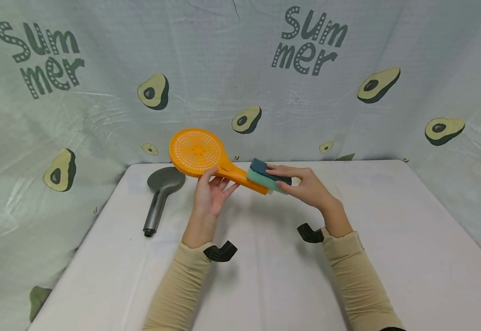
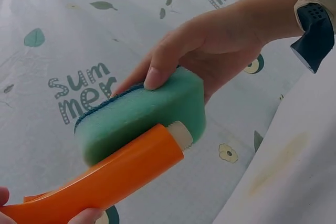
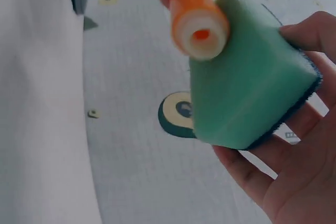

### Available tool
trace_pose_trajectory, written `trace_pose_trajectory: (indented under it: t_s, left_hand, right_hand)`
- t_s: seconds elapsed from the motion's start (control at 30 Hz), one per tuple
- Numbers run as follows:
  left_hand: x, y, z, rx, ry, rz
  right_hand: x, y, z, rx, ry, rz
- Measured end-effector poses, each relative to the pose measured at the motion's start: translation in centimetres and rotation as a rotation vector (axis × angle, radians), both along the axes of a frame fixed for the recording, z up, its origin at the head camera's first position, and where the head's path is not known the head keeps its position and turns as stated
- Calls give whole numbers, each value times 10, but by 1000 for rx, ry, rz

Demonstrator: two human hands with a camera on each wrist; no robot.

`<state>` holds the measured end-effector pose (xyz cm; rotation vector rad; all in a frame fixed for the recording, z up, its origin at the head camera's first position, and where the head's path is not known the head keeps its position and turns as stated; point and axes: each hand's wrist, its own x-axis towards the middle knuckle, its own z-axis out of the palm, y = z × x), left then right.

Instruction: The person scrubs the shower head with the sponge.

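An orange shower head (image 1: 196, 151) is held up over the table, its round perforated face at the left and its handle slanting down to the right. My left hand (image 1: 209, 195) grips it around the neck. In the right wrist view, the handle's pale threaded end (image 3: 202, 35) shows a hole in its middle. My right hand (image 1: 308, 187) pinches a sponge (image 2: 152, 114) between thumb and fingers. The sponge's green foam side lies along the handle near that end, and its dark blue scouring side faces away from the handle.
A dark grey shower head (image 1: 157, 207) lies on the white table (image 1: 273, 285), left of my left hand. Behind the table hangs a pale cloth (image 1: 207, 59) printed with avocados and lettering. Small black devices (image 1: 220, 252) sit at both cuffs.
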<state>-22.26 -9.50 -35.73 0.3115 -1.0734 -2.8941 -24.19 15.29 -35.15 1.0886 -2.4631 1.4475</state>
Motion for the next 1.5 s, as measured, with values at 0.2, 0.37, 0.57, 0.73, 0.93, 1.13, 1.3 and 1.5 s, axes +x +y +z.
trace_pose_trajectory:
  t_s: [0.2, 0.37, 0.57, 0.73, 0.93, 1.13, 1.3, 1.5]
  left_hand:
    - [1, 6, -4, -3, 9, -37]
    - [4, 8, -9, -22, -1, -73]
    - [-1, -3, -2, 5, -11, -35]
    - [-3, -9, 2, 31, -11, -8]
    - [-1, 0, -4, 2, -21, -53]
    - [0, 1, -2, -15, -29, -51]
    - [-2, -6, 2, 25, -41, -22]
    - [-2, -3, -2, 0, -10, -82]
  right_hand:
    - [1, -22, -6, 4, 151, -6]
    - [5, -43, -10, 48, 275, -20]
    - [3, -24, -7, 38, 176, 30]
    - [1, -10, -5, 9, 95, 29]
    - [0, -33, -7, 9, 175, -6]
    - [0, -31, -9, -6, 157, 6]
    - [1, -11, -6, -17, 75, 11]
    - [1, -23, -5, -43, 62, 10]
